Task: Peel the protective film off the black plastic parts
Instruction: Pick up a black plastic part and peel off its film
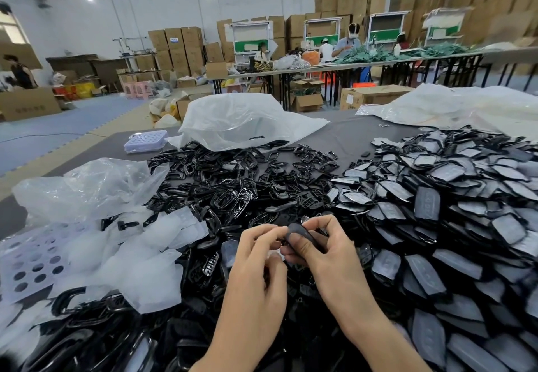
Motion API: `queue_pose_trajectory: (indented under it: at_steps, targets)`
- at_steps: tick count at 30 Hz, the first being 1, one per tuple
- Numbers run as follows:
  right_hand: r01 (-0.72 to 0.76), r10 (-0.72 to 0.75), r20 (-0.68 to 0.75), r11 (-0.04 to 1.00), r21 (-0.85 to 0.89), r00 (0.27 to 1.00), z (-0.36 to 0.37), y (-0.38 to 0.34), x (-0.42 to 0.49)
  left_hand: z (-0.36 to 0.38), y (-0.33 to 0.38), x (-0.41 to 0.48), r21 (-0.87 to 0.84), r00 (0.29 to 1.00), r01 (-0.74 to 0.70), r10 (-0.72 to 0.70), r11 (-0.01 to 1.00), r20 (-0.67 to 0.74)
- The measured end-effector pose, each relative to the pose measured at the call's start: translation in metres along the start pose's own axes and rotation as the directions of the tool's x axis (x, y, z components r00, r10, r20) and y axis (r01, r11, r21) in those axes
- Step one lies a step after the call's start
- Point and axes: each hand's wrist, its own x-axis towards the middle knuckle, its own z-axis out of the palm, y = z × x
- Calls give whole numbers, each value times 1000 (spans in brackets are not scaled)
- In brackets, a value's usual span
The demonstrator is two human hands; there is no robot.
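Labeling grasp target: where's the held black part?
Head view, lower centre: the black part is pinched between left hand and right hand, above the parts pile.

2 hands (pixel 256 258), 1 held part (pixel 300 233)

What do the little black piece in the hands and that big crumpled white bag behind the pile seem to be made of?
The black part, pinched between the left hand and right hand, looks like rigid moulded plastic; its face is dull grey, perhaps film still on it. The bag looks like thin translucent plastic sheet: it crumples and glints.
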Motion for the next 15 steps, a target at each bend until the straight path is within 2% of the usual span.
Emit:
queue_pose_trajectory:
  at_steps: [3,6,11,15]
  targets:
    - [0,0,25,1000,-19,1000,1,2,-1,-4,6,4,-162,991,133,-136,978,-11]
    - [10,-9,36,999,-49,999,2,1,-2,-6,7,4,-254,977,198,-212,947,-28]
    - [35,-32,25,992,-122,999,0,1,-2,-6,6,3,-231,974,220,-227,948,0]
    - [61,-44,88,978,-202,995,-3,0,-3,-9,5,7,-208,979,201,-203,957,13]
